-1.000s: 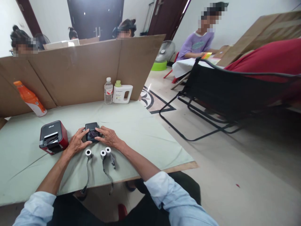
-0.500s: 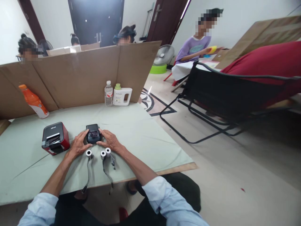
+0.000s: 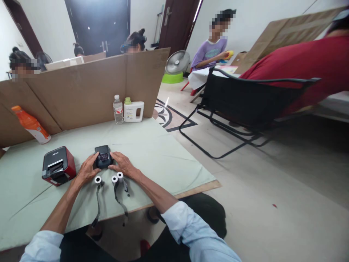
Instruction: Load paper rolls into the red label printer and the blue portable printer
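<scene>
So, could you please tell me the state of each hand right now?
Left hand: open, at the left side of the black device.
Right hand: open, at the device's right side.

You're in what looks like a makeshift workroom: a cardboard screen (image 3: pixel 89 91) edges your table (image 3: pixel 163 156), people (image 3: pixel 208 56) sit beyond, and a fan (image 3: pixel 177 62) stands nearby.

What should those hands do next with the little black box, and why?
Maybe the left hand and right hand could lift the black box straight up a little. They are at its two sides, so together they could grip it evenly, and white rolls stand nearer the person, so pulling it that way might knock them.
</scene>
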Demonstrator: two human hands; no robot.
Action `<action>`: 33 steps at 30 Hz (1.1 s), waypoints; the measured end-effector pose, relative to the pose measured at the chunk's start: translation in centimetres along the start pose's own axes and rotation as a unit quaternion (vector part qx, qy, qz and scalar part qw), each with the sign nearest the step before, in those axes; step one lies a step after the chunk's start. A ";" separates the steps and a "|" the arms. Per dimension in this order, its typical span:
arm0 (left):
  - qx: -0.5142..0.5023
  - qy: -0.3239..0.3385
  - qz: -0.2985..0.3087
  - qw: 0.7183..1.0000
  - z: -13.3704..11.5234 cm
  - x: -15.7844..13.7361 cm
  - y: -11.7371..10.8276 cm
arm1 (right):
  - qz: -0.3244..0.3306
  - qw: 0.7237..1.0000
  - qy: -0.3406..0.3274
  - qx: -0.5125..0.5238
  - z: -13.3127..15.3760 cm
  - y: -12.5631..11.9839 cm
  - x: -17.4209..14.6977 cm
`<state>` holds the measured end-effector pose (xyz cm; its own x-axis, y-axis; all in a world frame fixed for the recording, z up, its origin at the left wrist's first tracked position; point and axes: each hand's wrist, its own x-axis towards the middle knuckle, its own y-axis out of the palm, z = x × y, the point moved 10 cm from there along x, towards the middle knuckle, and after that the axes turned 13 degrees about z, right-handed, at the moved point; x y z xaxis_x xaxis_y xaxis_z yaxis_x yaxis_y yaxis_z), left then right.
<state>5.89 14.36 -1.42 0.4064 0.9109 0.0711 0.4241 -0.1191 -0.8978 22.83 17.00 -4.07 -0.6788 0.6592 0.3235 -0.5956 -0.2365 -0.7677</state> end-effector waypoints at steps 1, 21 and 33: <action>0.003 0.001 0.000 1.000 -0.1 0.2 0.0 | -0.003 1.000 0.001 0.007 0.1 -0.2 0.0; 0.036 0.110 0.072 0.991 -7.2 11.0 4.6 | -0.106 0.989 0.084 0.056 -7.6 -7.5 -7.1; -0.002 0.086 0.108 0.990 -8.1 8.6 0.6 | -0.121 0.986 0.108 0.028 -7.4 -6.8 -8.5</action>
<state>16.15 18.88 2.20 0.6201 0.7830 -0.0484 0.3155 -0.3054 -0.8984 35.80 18.28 -5.67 -0.4093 0.8369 0.3634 -0.7559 -0.0880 -0.6487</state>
